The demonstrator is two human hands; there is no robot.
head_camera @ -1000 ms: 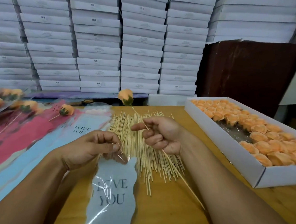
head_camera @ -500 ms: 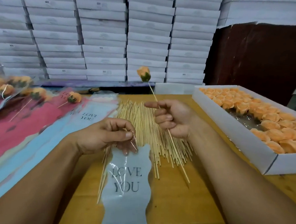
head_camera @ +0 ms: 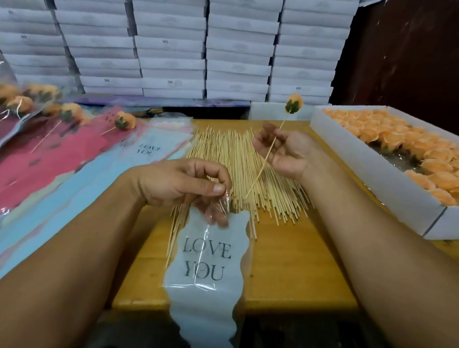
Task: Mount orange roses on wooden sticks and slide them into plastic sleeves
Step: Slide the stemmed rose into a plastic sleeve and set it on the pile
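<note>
My right hand (head_camera: 282, 150) holds a thin wooden stick (head_camera: 263, 165) between its fingers, palm turned up. An orange rose (head_camera: 294, 102) with green sepals sits on the stick's far end, and the bare tip points down toward the sleeve. My left hand (head_camera: 180, 182) pinches the top of a clear plastic sleeve (head_camera: 207, 263) printed "LOVE YOU", with fingers inside its mouth. The sleeve hangs over the table's front edge. Under both hands lies a pile of wooden sticks (head_camera: 231, 171).
A white box of orange roses (head_camera: 410, 156) stands at the right on the wooden table (head_camera: 297, 270). Blue and pink sleeves (head_camera: 50, 169) with finished roses (head_camera: 125, 120) lie at the left. Stacked white boxes (head_camera: 176, 43) fill the back wall.
My right hand turned palm up and swung the rose to the right and higher, so the stick's bare tip now points at the sleeve. My left hand kept its pinch on the sleeve.
</note>
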